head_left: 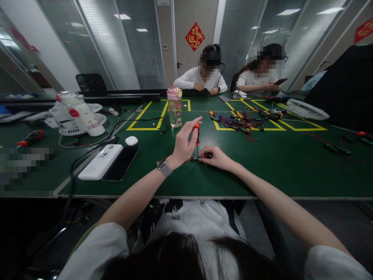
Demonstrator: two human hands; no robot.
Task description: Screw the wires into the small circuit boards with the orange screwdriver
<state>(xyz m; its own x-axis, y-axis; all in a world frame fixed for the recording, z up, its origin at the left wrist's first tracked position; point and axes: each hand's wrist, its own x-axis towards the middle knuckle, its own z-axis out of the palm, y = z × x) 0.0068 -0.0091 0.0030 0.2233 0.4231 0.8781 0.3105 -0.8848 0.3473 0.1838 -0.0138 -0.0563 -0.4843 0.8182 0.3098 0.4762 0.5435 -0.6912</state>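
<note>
My left hand (184,144) is closed round the orange and black handle of a screwdriver (198,135), which stands upright with its shaft pointing down. The screwdriver's tip meets a small green circuit board (196,158) with thin wires, low over the green table. From the right, my right hand (215,157) pinches the board's end, and a small dark round part shows at its fingers. Beyond both hands, a tangled pile of similar boards (237,121) with red and purple wires lies on the table.
A bottle with a pink lid (175,108) stands behind my left hand. White power bank (100,162), black phone (121,163) and white case (131,140) lie left, near cables and a white fan (78,114). Two people sit across the green table (163,186).
</note>
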